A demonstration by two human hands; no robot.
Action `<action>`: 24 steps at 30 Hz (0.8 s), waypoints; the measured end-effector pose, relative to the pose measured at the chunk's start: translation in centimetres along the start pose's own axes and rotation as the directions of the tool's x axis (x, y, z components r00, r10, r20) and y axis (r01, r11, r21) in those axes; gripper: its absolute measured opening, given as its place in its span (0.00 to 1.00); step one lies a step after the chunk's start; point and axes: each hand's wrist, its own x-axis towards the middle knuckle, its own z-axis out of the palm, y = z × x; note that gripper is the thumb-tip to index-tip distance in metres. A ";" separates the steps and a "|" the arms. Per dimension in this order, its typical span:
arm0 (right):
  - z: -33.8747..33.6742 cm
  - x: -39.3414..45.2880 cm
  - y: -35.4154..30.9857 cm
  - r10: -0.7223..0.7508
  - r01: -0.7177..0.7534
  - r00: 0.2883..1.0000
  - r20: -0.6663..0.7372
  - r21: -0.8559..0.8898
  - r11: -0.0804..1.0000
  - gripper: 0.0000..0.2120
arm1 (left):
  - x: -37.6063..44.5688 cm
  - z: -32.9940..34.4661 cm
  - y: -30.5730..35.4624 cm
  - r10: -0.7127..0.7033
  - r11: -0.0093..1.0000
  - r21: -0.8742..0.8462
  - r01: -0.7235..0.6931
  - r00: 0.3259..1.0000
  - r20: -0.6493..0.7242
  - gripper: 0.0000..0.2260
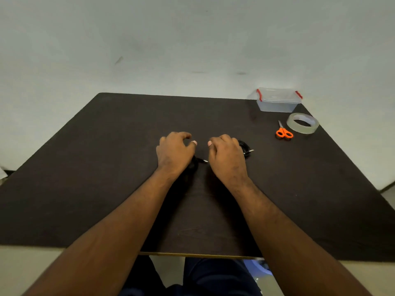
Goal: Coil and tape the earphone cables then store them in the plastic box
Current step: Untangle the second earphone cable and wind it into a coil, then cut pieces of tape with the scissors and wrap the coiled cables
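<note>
Two black earphone cables lie on the dark table [102,167]. One cable [195,163] sits partly under my left hand [174,152], its metal plug poking out between my hands. The other cable [245,147] lies bunched just right of my right hand [226,155], its plug pointing right. Both hands hover side by side over the table's middle with loosely curled fingers and nothing visibly held. The clear plastic box [277,101] with red clips stands lidded at the far right corner.
A roll of clear tape [302,123] lies in front of the box near the right edge. Orange-handled scissors [283,132] lie just left of the tape. A pale wall rises behind the table.
</note>
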 end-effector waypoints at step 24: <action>-10.6 4.5 28.9 0.358 -0.356 0.934 0.010 -0.083 0.931 0.18 | 4.5 16.4 19.1 0.307 0.945 -0.243 -0.221 0.858 0.413 0.12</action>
